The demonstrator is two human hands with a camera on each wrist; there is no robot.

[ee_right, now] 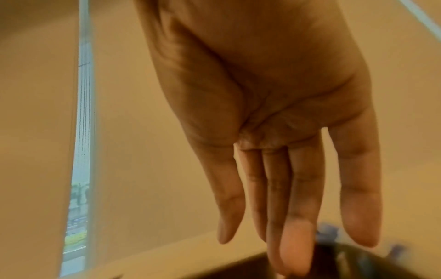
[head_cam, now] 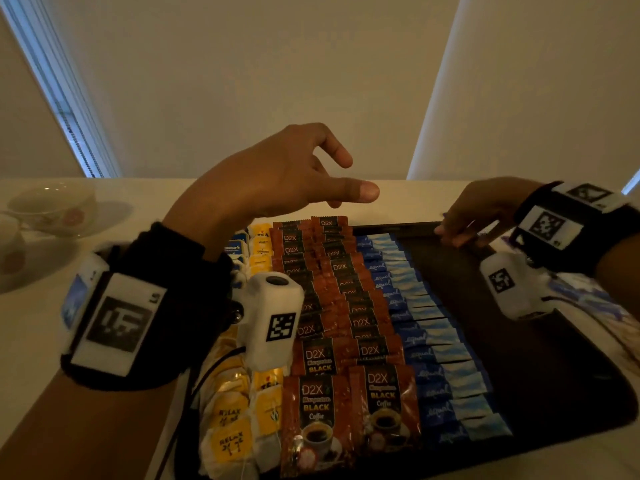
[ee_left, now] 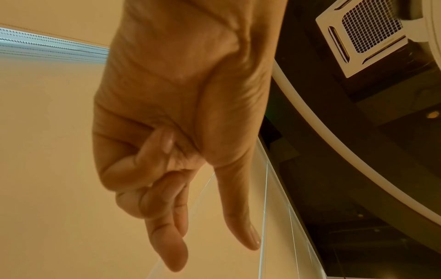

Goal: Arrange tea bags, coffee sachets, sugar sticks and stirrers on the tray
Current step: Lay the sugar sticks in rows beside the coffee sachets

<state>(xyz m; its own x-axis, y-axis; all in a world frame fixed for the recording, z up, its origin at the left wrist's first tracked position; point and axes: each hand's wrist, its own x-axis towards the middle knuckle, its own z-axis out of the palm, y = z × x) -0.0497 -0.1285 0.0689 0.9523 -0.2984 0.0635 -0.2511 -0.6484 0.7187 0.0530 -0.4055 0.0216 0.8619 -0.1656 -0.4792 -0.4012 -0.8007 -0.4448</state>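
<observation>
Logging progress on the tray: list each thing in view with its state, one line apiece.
left hand: raised over the tray, holds nothing
right hand: fingers straight, at the tray's far rim
tea bags: laid in rows at the left
coffee sachets: two overlapping rows
sugar sticks: one overlapping row
tray: right part bare
teacup: upright, off the tray

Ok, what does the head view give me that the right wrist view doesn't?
Head only: the tea bags, D2X coffee sachets and blue sugar sticks in rows on the dark tray, the left hand raised and holding nothing, and a cup far left.

Right wrist only: the palm side, fingers straight, nothing held.

Both: the right hand at the tray's far edge.
</observation>
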